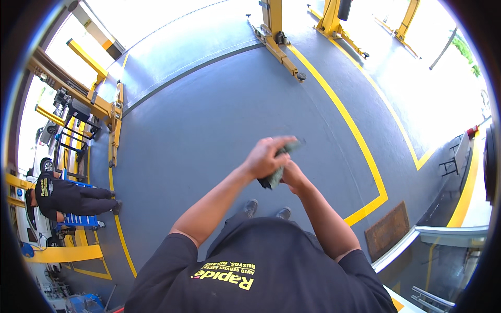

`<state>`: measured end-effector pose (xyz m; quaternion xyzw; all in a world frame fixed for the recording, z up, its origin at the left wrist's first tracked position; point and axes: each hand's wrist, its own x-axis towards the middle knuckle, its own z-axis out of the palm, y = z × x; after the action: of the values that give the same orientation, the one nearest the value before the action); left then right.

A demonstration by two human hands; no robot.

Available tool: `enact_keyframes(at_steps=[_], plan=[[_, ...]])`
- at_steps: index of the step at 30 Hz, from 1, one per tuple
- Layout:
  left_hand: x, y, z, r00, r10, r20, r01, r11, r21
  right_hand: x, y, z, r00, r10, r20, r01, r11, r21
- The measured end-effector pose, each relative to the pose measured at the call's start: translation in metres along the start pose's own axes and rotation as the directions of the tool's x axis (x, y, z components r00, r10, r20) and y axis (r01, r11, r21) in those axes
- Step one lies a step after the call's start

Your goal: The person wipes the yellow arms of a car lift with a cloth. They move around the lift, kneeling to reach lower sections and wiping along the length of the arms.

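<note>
At the frame's centre, we hold the fingers of our left hand [265, 157] and right hand [294, 174] curled around a bunched grey-green cloth [272, 179], seemingly light, soft and unbreakable, best gripped mid-bundle.

left hand [264, 157] is kinda motion-blurred and hides chunks of that greenish bundle [271, 180], too smeary to ID; right hand [293, 175] partly covered too
</note>
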<state>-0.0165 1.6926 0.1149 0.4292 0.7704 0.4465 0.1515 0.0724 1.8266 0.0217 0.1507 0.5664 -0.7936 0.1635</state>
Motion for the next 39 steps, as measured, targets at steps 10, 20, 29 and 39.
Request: enact_keyframes(at_steps=[10,20,29,39], plan=[[0.011,0.048,0.113,0.87,0.016,0.492,-0.186,0.936,0.297,0.023,0.069,-0.051,0.956,0.088,-0.28,-0.286,0.487,-0.825],[0.032,0.107,0.175,0.753,0.27,0.601,0.135,0.829,-0.542,-0.007,0.063,-0.126,0.942,0.047,-0.334,-0.282,0.65,-0.706],[0.047,-0.092,0.096,0.887,-0.458,-0.054,0.413,0.842,-0.347,-0.105,0.005,-0.159,0.886,0.149,-0.438,-0.151,0.988,0.029],[0.041,-0.228,0.087,0.662,-0.748,-0.039,0.691,0.63,-0.353,-0.02,-0.048,-0.179,0.95,0.201,-0.239,-0.215,0.976,-0.034]])
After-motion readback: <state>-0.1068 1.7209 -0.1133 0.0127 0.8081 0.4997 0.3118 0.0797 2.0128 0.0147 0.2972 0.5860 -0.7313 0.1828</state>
